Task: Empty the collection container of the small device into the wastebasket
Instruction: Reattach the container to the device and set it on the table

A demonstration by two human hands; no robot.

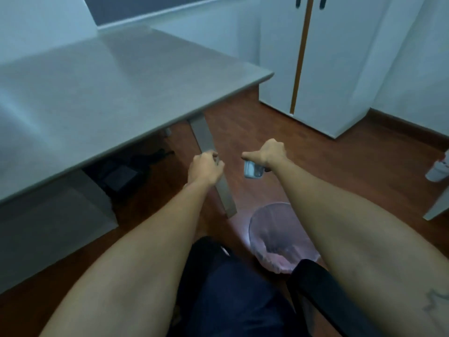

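Observation:
My right hand (271, 153) is closed around a small pale blue-white device (252, 169), held out in front of me above the floor. My left hand (206, 167) is curled a little to its left, the fingers pinched together; whether they hold a small part is too blurred to tell. The two hands are apart. Below and nearer to me stands the wastebasket (261, 216), a round bin lined with a thin pinkish bag, with some scraps inside. My right forearm crosses over its right side.
A grey desk (109, 88) fills the left, its metal leg (206, 139) behind my left hand. A white cabinet (328, 69) stands at the back right. A black chair armrest (323, 288) and my dark-trousered lap are below. A white bottle (437, 170) sits at the right edge.

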